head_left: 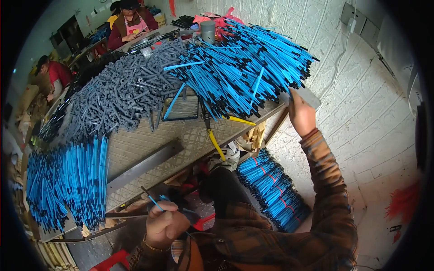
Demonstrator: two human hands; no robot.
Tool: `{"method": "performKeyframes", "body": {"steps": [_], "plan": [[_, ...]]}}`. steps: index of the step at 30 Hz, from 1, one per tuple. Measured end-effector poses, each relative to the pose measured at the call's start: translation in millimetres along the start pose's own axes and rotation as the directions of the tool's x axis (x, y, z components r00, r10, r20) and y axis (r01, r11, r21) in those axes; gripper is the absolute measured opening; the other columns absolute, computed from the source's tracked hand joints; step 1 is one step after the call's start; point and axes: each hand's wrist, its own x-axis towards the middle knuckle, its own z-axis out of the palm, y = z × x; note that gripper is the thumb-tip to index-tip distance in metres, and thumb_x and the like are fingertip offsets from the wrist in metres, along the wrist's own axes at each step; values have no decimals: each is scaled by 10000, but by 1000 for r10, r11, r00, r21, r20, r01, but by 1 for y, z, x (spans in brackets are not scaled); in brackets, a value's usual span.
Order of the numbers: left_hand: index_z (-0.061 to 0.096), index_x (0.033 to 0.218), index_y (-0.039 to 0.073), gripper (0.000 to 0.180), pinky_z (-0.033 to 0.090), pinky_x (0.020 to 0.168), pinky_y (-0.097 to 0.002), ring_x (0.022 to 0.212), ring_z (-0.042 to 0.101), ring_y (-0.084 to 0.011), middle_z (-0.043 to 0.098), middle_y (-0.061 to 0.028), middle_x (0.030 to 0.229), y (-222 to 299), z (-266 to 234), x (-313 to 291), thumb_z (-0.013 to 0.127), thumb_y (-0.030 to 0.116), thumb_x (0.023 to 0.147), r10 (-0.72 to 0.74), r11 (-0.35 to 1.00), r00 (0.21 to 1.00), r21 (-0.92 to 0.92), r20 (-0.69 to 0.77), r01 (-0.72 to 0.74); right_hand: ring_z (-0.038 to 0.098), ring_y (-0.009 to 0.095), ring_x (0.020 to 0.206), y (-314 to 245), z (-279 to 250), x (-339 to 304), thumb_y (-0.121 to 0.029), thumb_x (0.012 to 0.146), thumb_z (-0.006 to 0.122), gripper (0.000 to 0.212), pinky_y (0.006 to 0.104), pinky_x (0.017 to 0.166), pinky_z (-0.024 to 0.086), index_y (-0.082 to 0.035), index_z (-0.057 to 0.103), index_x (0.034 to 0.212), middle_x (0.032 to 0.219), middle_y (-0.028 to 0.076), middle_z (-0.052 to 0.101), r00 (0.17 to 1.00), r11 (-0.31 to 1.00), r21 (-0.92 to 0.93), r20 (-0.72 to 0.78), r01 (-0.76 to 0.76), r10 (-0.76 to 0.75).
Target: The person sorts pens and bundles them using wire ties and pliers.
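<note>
My left hand (pixel 166 222), low in the middle, is closed around a few thin blue rods (pixel 156 203) with dark ends. My right hand (pixel 302 113) reaches to the table's right end. Its fingers are drawn together at the edge of a big heap of blue rods (pixel 239 67) with black ends; what they pinch is hidden. To the left of that heap lies a mound of grey plastic tube-like parts (pixel 122 86). More blue rods (pixel 68 180) lie in rows at the table's left end.
Yellow-handled pliers (pixel 214 142), a black-rimmed tray (pixel 181 108) and a flat metal bar (pixel 144 166) lie on the table (pixel 131 140). A grey can (pixel 207 32) stands behind. Tied blue bundles (pixel 273 192) sit below, right. Two people (pixel 131 27) (pixel 56 74) work beyond.
</note>
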Motion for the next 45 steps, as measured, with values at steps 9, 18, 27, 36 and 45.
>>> {"method": "performKeyframes", "body": {"steps": [9,18,27,36,45], "plan": [[455,1238,61,328,351,954,-424,1134,466,-325,429,-250,1277,-4,30,39,419,150,925,184,983,968,50,-169,-178,459,190,450,-37,-56,-15,-175,912,472,230,287,445,370,-11,524,1065,550,70,466,981,867,485,-85,-113,175],[427,1248,15,387,377,959,-357,1169,460,-279,448,-190,1276,30,30,67,494,176,903,542,811,776,442,-322,-383,260,81,409,-109,-98,-77,-195,914,427,245,238,409,219,33,514,938,507,-40,296,720,-522,515,606,-680,-338],[515,1036,2,178,436,626,-199,680,541,-89,576,-34,790,24,34,56,545,71,875,640,736,707,507,-302,-449,308,72,444,-189,-86,-115,-251,916,435,271,231,432,256,-3,521,848,537,-34,339,403,-352,233,726,-907,-558],[506,1015,-9,180,381,474,-201,509,483,-84,513,-19,635,42,5,25,560,66,860,705,664,616,630,-350,-403,523,209,564,-188,-66,-32,-236,915,458,250,293,539,427,-4,539,870,662,75,529,408,522,820,571,-234,-713],[471,902,18,134,306,365,-198,369,381,-86,552,-92,586,52,16,18,567,-13,813,452,616,874,771,-179,-161,418,298,1125,-227,83,90,-280,822,546,488,478,899,342,-89,431,1256,1297,131,416,826,870,-137,413,474,-385]]}}
